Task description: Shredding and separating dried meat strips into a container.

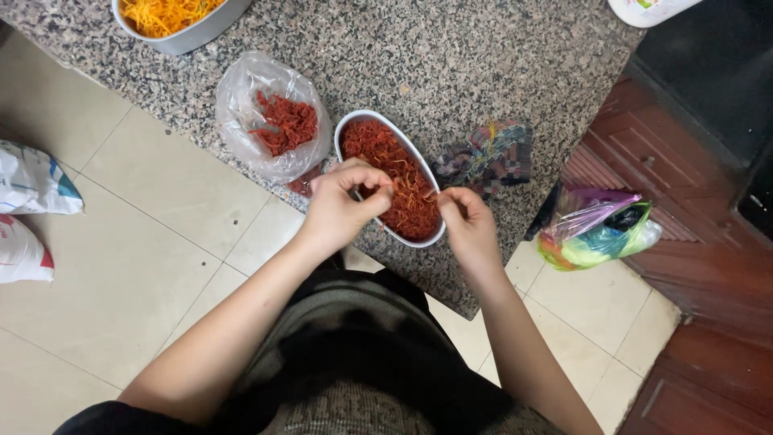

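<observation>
Red shreds [403,181] fill the long white dish [348,129] on the desk [483,64], between both hands. The left hand [342,208] and right hand [467,221] each pinch a few strands. The bag [270,117] past the left hand holds more.

The counter [483,72] is speckled granite with a dull polish. The oval dish [348,122] looks like matt metal, though it may be enamel. Thin, glossy clear plastic forms the bag [241,97]; the cloth [491,157] is woven fabric. Floor tiles [121,266] are smooth, and the cabinet [692,242] is varnished wood.
</observation>
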